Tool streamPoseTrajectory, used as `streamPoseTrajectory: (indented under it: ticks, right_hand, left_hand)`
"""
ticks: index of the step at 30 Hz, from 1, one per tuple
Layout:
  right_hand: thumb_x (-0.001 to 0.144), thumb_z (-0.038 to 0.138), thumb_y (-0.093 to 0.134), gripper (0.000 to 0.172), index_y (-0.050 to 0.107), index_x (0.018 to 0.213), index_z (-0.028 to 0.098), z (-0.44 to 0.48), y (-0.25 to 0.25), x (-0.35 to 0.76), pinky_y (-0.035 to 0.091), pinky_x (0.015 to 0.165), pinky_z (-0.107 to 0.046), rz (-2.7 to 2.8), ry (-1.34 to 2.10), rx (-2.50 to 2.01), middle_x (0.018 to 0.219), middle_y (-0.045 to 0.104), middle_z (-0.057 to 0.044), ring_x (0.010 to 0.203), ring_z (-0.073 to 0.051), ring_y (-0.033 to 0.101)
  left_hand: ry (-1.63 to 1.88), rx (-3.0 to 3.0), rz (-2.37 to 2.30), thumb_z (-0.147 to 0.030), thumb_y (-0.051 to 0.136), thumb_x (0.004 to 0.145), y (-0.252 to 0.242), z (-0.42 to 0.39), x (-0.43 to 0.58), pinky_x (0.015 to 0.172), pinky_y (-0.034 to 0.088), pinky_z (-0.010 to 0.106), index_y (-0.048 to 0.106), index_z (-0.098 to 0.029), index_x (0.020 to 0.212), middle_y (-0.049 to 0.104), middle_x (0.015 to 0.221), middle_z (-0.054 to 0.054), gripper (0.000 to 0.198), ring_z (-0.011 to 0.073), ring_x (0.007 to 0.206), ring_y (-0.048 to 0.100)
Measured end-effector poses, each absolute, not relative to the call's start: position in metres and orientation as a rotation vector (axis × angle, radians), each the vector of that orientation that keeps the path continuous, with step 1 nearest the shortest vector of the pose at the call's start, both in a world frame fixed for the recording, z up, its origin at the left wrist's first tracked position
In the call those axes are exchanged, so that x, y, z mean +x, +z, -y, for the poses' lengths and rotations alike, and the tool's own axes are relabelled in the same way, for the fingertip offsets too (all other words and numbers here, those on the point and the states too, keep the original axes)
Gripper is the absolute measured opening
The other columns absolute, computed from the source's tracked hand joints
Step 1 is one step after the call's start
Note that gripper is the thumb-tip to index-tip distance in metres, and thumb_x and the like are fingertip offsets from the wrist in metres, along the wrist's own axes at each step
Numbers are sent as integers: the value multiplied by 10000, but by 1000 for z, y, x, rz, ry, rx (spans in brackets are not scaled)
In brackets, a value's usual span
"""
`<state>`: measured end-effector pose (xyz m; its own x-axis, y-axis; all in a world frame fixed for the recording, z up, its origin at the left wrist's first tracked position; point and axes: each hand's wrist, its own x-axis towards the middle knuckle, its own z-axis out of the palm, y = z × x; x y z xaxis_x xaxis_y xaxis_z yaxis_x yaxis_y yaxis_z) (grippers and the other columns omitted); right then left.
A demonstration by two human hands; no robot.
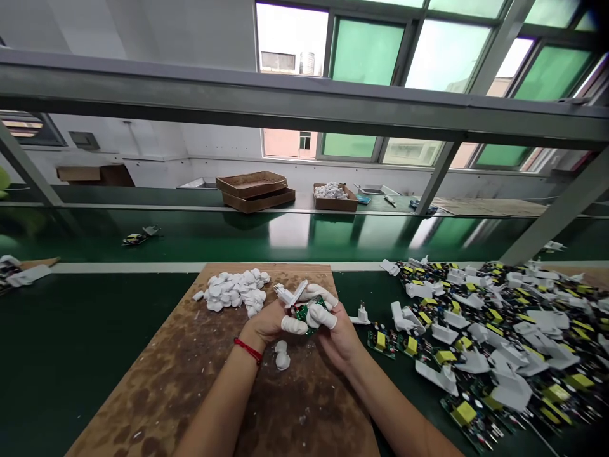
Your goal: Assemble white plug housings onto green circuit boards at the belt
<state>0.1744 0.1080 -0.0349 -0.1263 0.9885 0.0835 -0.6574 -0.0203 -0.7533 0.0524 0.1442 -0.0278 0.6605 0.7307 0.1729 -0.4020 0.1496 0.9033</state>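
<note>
Both hands meet above a stained brown board, around a green circuit board (301,312) with a white plug piece (289,294) beside it at its upper left. My left hand (267,321), with a red string at the wrist, grips the circuit board from the left, its thumb in a white finger cover. My right hand (337,327), also with white-covered fingers, closes on the board's right side. Fingers hide much of the board. Just below the hands lies a small white lump (281,357). A pile of similar white lumps (235,291) sits farther back on the left.
On the right, many circuit boards with yellow parts and white plug casings (457,336) cover the green bench. The brown work board (200,387) lies under my arms. Beyond are a green belt (214,235), cardboard trays (257,193) and a metal crossbar (285,98).
</note>
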Motion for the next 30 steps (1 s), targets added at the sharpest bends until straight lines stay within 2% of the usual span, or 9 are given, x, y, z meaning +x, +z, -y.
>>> streamPoseTrajectory:
  ticks: [4,7,12,17,19,24,30]
  right_hand:
    - [544,314,827,503,685,1021,240,-107,-31,176,417,547,-216,778,1572,-522,686,620,29,526,-89,441]
    - [538,316,830,491,695,1002,236,-108,-28,178,451,584,-221,786,1595,-518,715,651,18,553,-99,482]
    - [549,372,801,546,676,1061,230,-108,-23,177,515,680,-314,799,1593,-565,722,691,-4,584,-155,568]
    - [611,482,740,544,668,1077,212,-111,-23,179,521,745,-356,821,1576,-604,776,711,-36,781,-233,636]
    - [631,491,733,532,670,1076,206,-113,-26,181,526,726,-346,852,1532,-641,785,712,-39,807,-237,635]
    - [657,412,758,525,650,1127,205,-119,-32,188,533,606,-284,946,1494,-669,811,706,-26,720,-191,625]
    - [678,420,741,586,589,1218,253,-119,-35,189,548,573,-278,934,1477,-710,979,690,-31,705,-173,632]
  left_hand:
    - [835,1159,-336,-244,867,431,-28,-144,52,932,441,424,596,-212,1211,662,1123,133,826,339,1043,597]
    - [824,1167,-316,-285,872,438,-30,-146,49,936,436,415,595,-204,1212,656,1129,137,826,333,1052,594]
    - [796,1211,-353,-229,850,475,-32,-148,47,922,443,402,599,-194,1204,674,1080,125,771,314,1037,600]
    - [864,1222,-409,-272,855,487,-27,-146,52,894,461,393,638,-189,1142,690,1009,112,695,307,1001,604]
    - [916,1215,-419,-325,857,501,-24,-144,57,882,468,389,647,-181,1120,692,975,109,669,305,985,607]
    - [1030,1120,-437,-454,850,497,-23,-138,71,870,475,387,654,-179,1077,687,943,97,671,309,989,598]
    - [1159,978,-492,-449,843,527,-30,-134,79,875,468,363,641,-182,1046,681,984,81,618,293,1020,580]
